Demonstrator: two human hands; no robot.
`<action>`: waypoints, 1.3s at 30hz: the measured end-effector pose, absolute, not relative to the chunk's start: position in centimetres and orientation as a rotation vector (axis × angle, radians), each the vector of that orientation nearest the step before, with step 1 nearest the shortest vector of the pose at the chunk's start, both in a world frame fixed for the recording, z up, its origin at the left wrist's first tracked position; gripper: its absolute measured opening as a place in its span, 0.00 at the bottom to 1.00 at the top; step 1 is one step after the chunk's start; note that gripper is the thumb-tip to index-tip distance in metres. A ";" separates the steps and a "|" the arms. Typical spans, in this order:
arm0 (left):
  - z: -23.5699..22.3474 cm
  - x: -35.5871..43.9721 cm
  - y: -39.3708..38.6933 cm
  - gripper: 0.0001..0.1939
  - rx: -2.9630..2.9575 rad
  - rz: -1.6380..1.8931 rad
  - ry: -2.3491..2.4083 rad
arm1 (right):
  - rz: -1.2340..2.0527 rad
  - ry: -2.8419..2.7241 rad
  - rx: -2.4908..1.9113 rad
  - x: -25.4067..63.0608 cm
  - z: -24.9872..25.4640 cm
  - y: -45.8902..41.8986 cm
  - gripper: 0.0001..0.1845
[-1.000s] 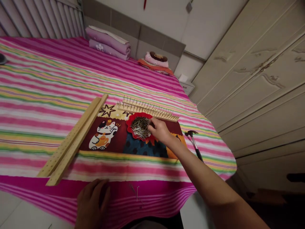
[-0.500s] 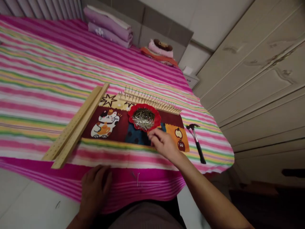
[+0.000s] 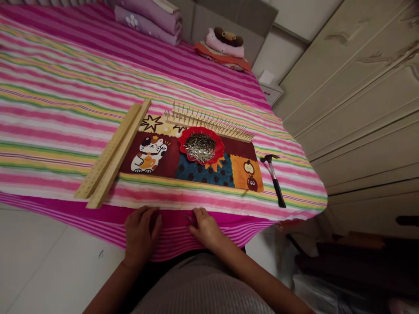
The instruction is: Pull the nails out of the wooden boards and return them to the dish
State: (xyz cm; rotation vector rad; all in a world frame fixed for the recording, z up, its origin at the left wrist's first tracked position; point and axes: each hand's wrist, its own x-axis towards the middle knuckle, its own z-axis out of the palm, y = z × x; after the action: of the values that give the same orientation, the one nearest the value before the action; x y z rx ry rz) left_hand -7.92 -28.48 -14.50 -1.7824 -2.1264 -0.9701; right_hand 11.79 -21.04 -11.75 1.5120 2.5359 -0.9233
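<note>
My left hand point(image 3: 142, 233) rests on the magenta sheet at the bed's near edge, thumb apart from the fingers and nothing seen in it. To its right, my right hand point(image 3: 207, 226) is at the same edge, thumb and forefinger apart around a thin nail point(image 3: 190, 219) on the sheet. Beyond them a red scalloped bowl point(image 3: 220, 153) full of nails point(image 3: 199, 148) stands on a patterned mat point(image 3: 204, 176). Behind the bowl lie wooden strips point(image 3: 196, 121) bristling with upright nails. Two wooden strips dotted with small holes point(image 3: 113, 152) lie side by side at the left.
A hammer point(image 3: 275, 179) with a black handle lies right of the mat, on a striped bedspread point(image 3: 65, 109). Folded purple bedding point(image 3: 147, 19) and a small pile of cloth point(image 3: 224, 46) sit at the back. Cabinet doors point(image 3: 356, 96) rise on the right.
My right hand has come from beside the bowl down to the bed's near edge, at the nail. My left hand stays at the edge. The view has shifted a little.
</note>
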 end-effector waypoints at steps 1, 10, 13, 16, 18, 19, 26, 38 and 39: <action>-14.5 -7.9 -28.5 0.12 -1.782 -0.968 -2.129 | -0.919 2.545 1.493 11.6 -11.9 -21.0 0.17; -14.4 -7.6 -28.4 0.12 -1.785 -0.965 -2.126 | -0.973 2.585 1.423 9.7 -13.0 -20.6 0.14; -14.3 -7.6 -28.5 0.12 -1.780 -0.955 -2.145 | -1.036 2.572 1.436 9.3 -13.4 -20.4 0.10; -14.2 -7.6 -28.6 0.12 -1.774 -0.958 -2.152 | -1.149 2.556 1.498 9.6 -13.5 -20.4 0.07; -14.2 -7.8 -28.7 0.11 -1.773 -0.970 -2.150 | -1.276 2.536 1.549 10.2 -13.2 -20.3 0.07; -14.3 -7.8 -28.7 0.11 -1.772 -0.978 -2.148 | -1.357 2.512 1.573 10.5 -12.9 -20.2 0.07; -14.7 -8.1 -28.7 0.12 -1.757 -1.023 -2.147 | -1.981 2.176 1.690 12.8 -8.7 -18.1 0.05; -15.1 -8.4 -28.5 0.12 -1.781 -1.019 -2.098 | -1.294 3.011 1.954 9.0 -0.2 -5.9 0.03; -15.1 -8.4 -28.5 0.12 -1.779 -1.023 -2.092 | -1.162 3.048 1.940 8.8 -0.2 -5.3 0.02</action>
State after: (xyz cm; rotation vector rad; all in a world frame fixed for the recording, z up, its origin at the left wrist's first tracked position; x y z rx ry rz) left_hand -8.36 -28.50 -15.07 -1.7792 -2.0924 -1.0228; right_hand 8.77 -5.32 -0.25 1.9403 3.0478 -1.1624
